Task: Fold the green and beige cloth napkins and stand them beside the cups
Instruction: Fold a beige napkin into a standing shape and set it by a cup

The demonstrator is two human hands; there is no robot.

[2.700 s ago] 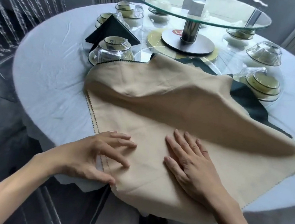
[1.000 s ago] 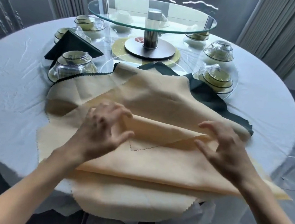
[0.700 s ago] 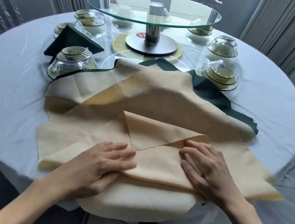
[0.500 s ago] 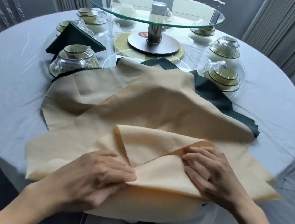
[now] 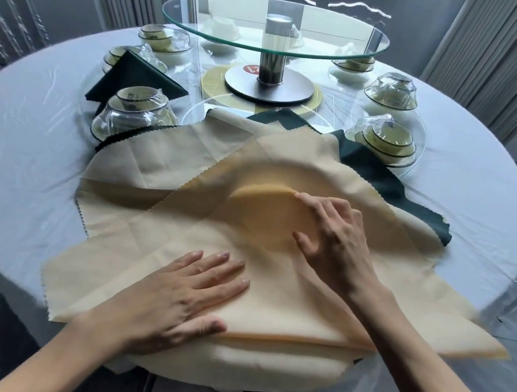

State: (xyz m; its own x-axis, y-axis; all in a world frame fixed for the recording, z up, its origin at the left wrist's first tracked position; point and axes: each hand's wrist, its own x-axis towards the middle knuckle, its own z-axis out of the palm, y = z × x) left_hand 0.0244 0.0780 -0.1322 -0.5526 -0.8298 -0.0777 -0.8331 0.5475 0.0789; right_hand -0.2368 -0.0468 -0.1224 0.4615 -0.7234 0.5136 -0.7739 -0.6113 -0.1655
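A stack of beige napkins lies spread over the near side of the round table, with dark green napkins showing underneath at the far right. My left hand presses flat on the near part of the top beige napkin. My right hand holds a raised, blurred fold of that napkin, fingers curved over its far edge. A folded green napkin stands at the left between wrapped cups. Another wrapped cup sits at the right.
A glass turntable on a metal post stands at the table's middle. More wrapped cups and bowls ring it. The white tablecloth covers the table. Clear chairs stand at the left and right edges.
The folded corner that both hands held down has been lifted and carried away from me by my right hand. My left hand has flattened onto the near cloth.
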